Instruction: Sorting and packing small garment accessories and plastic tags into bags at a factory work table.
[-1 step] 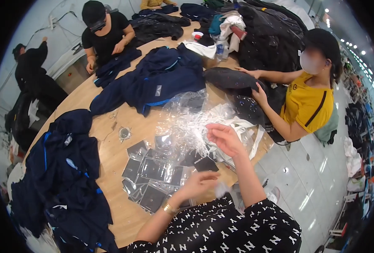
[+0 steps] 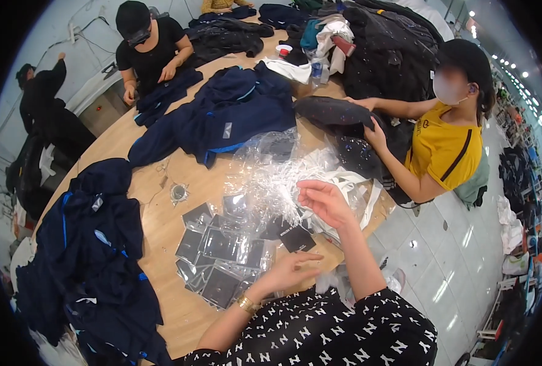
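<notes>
My right hand (image 2: 326, 204) is raised beside a bundle of thin white strings (image 2: 288, 198), thumb and fingertips pinched together. Whatever they hold, if anything, is too small to make out. Lower down, my left hand (image 2: 292, 271) hovers over the table's near edge, fingers stretched out and apart, nothing visible in it. A black card (image 2: 295, 236) with pale print lies between the two hands. Left of it is a spread pile of dark square pieces in clear plastic bags (image 2: 228, 244). Crumpled clear plastic (image 2: 256, 158) lies behind the strings.
Dark navy garments (image 2: 234, 116) cover the table's middle, with another navy garment (image 2: 100, 256) at the left edge. White strips (image 2: 365, 189) lie at the right. A co-worker in yellow (image 2: 445, 146) handles a dark cloth piece (image 2: 332, 116); another in black (image 2: 155, 55) works at the far left.
My left hand has shifted slightly right, and more of the black card shows. The fingertips of my right hand have drawn closer together.
</notes>
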The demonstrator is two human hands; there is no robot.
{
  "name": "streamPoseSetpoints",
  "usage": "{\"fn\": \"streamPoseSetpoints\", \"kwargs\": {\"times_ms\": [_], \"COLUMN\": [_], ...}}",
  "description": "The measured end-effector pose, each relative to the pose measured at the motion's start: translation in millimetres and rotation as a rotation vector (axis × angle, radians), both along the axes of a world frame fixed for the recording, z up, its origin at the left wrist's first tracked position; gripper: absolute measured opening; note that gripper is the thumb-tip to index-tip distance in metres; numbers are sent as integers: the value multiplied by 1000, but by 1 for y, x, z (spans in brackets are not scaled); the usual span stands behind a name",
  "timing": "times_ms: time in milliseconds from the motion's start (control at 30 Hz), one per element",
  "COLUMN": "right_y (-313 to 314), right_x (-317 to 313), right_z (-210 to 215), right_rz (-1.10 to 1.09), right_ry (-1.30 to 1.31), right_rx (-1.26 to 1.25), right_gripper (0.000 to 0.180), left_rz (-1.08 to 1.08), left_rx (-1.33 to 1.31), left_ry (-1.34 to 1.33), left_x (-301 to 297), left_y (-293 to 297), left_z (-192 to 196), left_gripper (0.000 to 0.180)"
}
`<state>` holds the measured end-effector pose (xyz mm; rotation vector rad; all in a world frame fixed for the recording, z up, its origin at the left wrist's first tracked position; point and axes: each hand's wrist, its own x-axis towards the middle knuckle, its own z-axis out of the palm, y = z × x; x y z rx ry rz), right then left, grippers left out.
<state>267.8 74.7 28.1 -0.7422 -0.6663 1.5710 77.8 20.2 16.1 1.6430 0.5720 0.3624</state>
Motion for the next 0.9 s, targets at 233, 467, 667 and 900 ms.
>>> {"fn": "streamPoseSetpoints", "kwargs": {"times_ms": [233,467,667,900], "right_y": [-23,-44,-67,-58], "right_x": [1,13,27,39], "right_z": [-20,-52,-90,-69], "right_rz": [-102,-178,-135,-327], "right_ry": [-215,-903,-1390,-1215], "right_rx": [-65,-124,-35,-191], "right_gripper": [17,15,22,21], "left_rz": [305,533,655,458], "left_rx": [2,679,769,87], "left_ry": [124,504,441,-353], "left_x": [-3,-42,-47,-23], "left_y": [21,64,82,59], "left_z": [-1,-46,-46,101], "left_gripper": [31,39,40,27]}}
